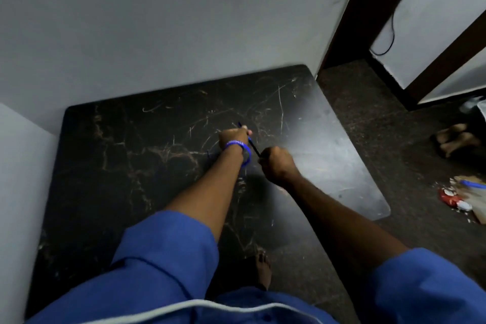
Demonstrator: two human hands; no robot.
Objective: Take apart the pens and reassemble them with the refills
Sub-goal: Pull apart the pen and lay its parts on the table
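A thin dark blue pen (253, 147) runs slantwise between my two fists above the black marbled table (136, 155). My left hand (232, 137), with blue bands at the wrist, is closed around the pen's far end; a short tip pokes out beyond the knuckles. My right hand (276, 164) is closed on the near end. The hands hide most of the pen. Whether it is in one piece or two I cannot tell.
The table stands in a corner against pale walls (184, 21). Dark floor lies to the right, with litter and wrappers (462, 197), sandals (457, 139) and a doorway (394, 34). A bare foot (263, 268) shows below the table's front edge.
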